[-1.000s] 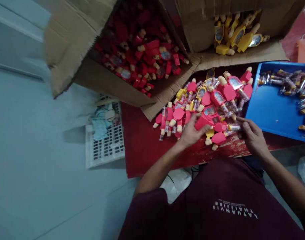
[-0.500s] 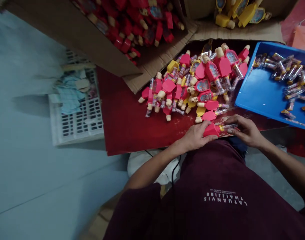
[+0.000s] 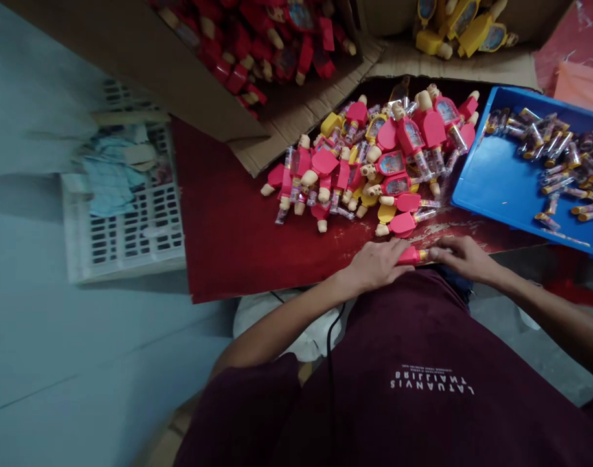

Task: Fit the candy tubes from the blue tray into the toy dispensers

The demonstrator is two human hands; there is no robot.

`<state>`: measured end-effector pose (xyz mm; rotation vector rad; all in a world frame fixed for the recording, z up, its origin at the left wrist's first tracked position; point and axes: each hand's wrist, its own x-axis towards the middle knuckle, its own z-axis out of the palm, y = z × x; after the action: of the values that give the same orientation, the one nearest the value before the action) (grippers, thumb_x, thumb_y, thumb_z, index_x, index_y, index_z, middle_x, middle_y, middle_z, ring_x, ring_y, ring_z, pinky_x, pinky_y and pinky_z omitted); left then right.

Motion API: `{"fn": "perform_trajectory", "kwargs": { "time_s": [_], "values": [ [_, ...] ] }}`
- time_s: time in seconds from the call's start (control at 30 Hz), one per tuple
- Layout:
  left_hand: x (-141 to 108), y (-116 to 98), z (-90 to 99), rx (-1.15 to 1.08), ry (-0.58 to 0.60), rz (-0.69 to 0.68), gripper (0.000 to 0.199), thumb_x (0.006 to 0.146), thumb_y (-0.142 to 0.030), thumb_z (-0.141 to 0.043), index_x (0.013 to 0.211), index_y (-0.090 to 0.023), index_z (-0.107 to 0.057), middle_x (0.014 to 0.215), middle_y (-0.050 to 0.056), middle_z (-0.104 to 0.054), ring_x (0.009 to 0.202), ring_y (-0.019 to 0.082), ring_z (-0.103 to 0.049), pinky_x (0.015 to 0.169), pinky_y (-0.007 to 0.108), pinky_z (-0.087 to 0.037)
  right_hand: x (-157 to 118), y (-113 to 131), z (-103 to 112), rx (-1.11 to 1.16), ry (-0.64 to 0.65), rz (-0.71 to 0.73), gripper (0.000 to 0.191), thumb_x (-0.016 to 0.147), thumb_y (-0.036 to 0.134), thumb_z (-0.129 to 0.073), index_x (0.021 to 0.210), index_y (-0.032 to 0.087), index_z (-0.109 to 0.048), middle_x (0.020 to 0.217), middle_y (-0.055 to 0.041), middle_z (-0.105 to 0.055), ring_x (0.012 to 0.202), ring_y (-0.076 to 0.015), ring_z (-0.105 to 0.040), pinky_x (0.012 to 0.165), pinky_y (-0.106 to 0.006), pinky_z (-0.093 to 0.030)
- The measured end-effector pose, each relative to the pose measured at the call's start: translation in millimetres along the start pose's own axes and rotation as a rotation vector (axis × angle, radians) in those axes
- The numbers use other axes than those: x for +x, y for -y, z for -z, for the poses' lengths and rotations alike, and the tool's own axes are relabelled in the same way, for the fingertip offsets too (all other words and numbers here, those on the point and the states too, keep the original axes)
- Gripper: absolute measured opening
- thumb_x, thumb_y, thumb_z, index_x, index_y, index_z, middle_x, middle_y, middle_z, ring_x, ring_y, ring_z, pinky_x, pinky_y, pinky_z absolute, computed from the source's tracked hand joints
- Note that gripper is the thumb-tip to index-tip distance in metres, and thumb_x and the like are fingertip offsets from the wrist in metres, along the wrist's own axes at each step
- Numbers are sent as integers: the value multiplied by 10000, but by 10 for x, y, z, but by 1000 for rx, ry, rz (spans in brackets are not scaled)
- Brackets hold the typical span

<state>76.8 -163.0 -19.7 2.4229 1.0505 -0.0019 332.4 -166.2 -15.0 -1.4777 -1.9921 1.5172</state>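
At the front edge of the red table, my left hand [image 3: 378, 263] is wrapped round a pink toy [image 3: 409, 255], hiding much of it. My right hand [image 3: 459, 255] pinches the clear tube joined to the toy's yellow end; the fingers cover most of this tube. Just beyond my hands lies a pile of pink and yellow toys [image 3: 391, 163], several with clear tubes attached. To the right, a blue tray [image 3: 500, 175] holds many small clear tubes with yellow ends [image 3: 558, 143].
Cardboard boxes stand behind the pile, one with red toys [image 3: 238, 39], another with yellow toys [image 3: 474, 39]. A white plastic crate [image 3: 126, 240] with a light blue cloth [image 3: 109, 175] is left of the red table [image 3: 228, 246].
The camera view has shifted slightly. The pink toy has turned between my hands and shows a narrower side, and my right fingers have closed in nearer its yellow end.
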Motion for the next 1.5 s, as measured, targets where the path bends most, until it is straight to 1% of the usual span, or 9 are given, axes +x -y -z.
{"fn": "perform_trajectory", "kwargs": {
  "time_s": [0.13,0.3,0.47,0.67,0.93,1.2,1.3,1.4,1.5],
  "values": [
    [-13,65,54,-64,5,16,552,969,-588,-501,1287,-138,-514,1107,115,-707,984,261,-694,774,346,-541,9,85,-9,-84,-95,248,416,933,568,-562,985,169,-671,854,-84,-643,754,-184,-583,676,-304,-463],
    [-28,58,110,61,-15,-88,426,1002,-426,-482,1292,-121,-551,1167,149,-668,1013,265,-673,772,352,-539,91,144,-78,159,109,-167,559,995,611,-374,681,181,-545,517,18,-455,449,-106,-387,454,-247,-321],
    [-22,199,146,-208,46,66,560,921,-603,-569,1260,-159,-533,1029,105,-711,903,258,-693,751,347,-523,156,198,-53,-177,-108,302,375,937,493,-577,1052,154,-691,933,-120,-693,821,-209,-619,717,-330,-478],
    [-97,200,126,-194,-47,46,584,940,-601,-536,1312,-153,-504,1130,143,-702,976,289,-701,822,398,-530,200,318,-15,-68,36,186,362,995,454,-508,925,147,-686,778,-62,-683,661,-159,-612,583,-271,-453],
    [-93,302,276,-307,-62,106,604,883,-618,-617,1263,-153,-549,1009,95,-718,844,234,-698,743,335,-522,353,289,17,-268,-110,596,257,1010,338,-504,1144,187,-664,971,-120,-703,856,-213,-665,725,-336,-532],
    [236,695,502,-14,-226,316,447,888,-560,-615,1117,-176,-629,969,100,-705,929,279,-678,810,372,-519,627,67,39,-343,-382,372,537,965,399,-558,1444,166,-493,1397,-196,-559,1304,-312,-521,1041,-483,-480],
    [518,1281,848,98,-408,616,446,809,-585,-664,949,-163,-632,1002,111,-690,974,301,-645,878,407,-515,550,-414,572,-411,-630,24,524,956,376,-545,1424,141,-515,1439,-173,-537,1343,-273,-473,1136,-431,-394],
    [812,1820,1153,89,-365,838,479,797,-646,-644,923,-185,-607,993,79,-705,974,319,-651,890,463,-524,187,-809,1284,-420,-867,-492,450,948,336,-507,1312,82,-588,1300,-212,-624,1196,-277,-565,1082,-423,-410],
    [938,1957,1339,10,-242,878,439,789,-580,-689,931,-179,-578,991,77,-714,982,329,-657,884,466,-523,68,-903,1758,-394,-952,-639,472,960,351,-425,1241,9,-591,1194,-286,-644,1118,-321,-589,1000,-462,-433]
  ]
}}
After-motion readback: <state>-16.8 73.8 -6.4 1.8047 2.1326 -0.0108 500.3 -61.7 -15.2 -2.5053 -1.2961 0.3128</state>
